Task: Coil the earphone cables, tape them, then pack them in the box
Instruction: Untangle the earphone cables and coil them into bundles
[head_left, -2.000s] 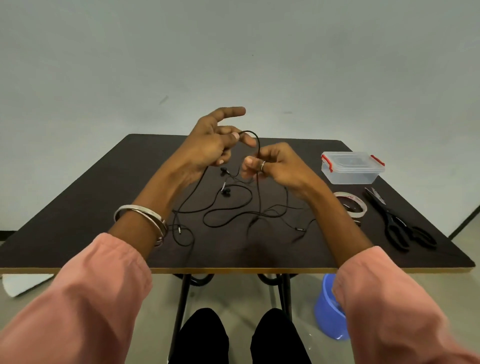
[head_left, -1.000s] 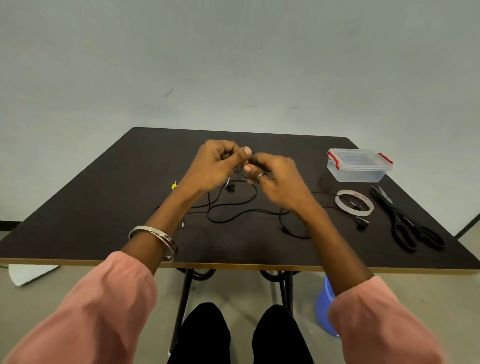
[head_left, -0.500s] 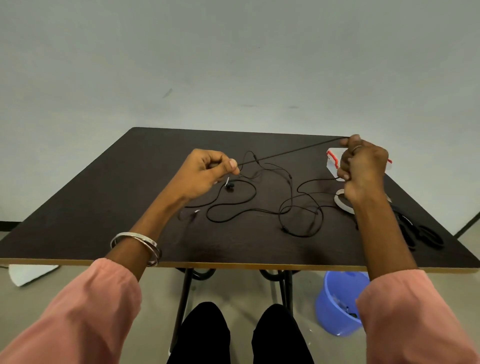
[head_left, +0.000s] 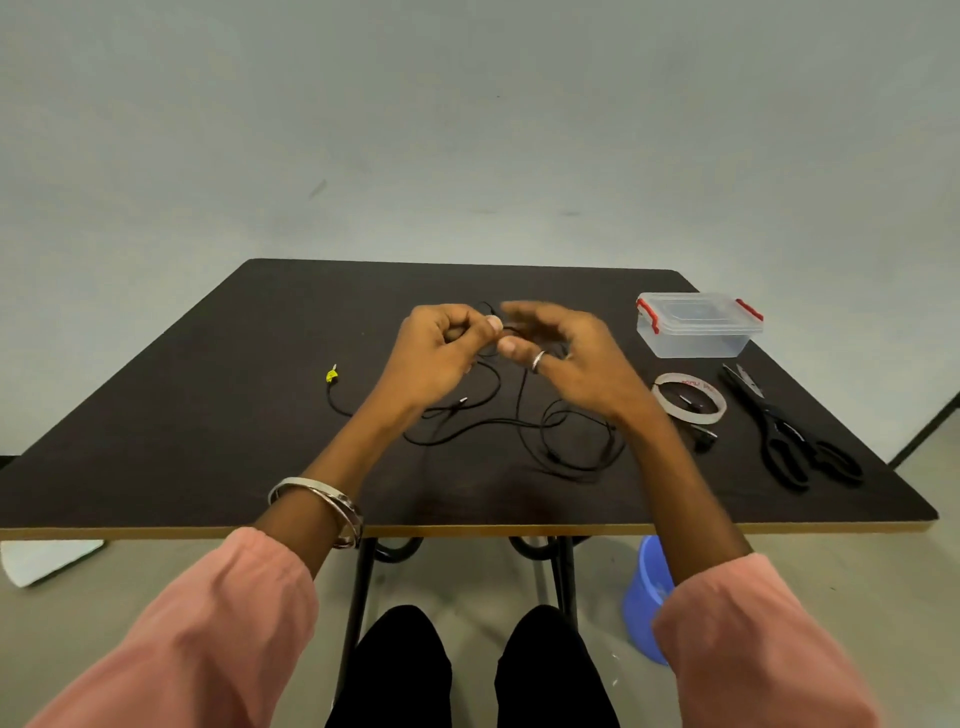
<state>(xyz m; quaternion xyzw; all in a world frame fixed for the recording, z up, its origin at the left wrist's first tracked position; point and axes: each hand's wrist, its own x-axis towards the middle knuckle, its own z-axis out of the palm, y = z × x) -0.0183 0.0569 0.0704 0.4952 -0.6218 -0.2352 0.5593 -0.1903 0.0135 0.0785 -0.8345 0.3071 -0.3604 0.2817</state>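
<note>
Black earphone cables (head_left: 519, 423) lie tangled on the dark table (head_left: 208, 415), with a yellow plug end (head_left: 331, 375) at the left. Above the tangle my left hand (head_left: 441, 353) pinches a strand of cable between thumb and fingers. My right hand (head_left: 566, 358) is close beside it, blurred, fingers spread and curved around the same strand; its grip is unclear. A clear plastic box (head_left: 696, 325) with red latches stands shut at the right. In front of it lies a roll of tape (head_left: 688, 397).
Black scissors (head_left: 789, 431) lie at the right, near the table's edge. A blue bucket (head_left: 647, 603) stands on the floor under the table's front right. White paper (head_left: 47, 558) lies on the floor at the left.
My right hand, which had pulled a strand out taut toward the box, has come back to the middle beside my left hand. The cable has slackened onto the table.
</note>
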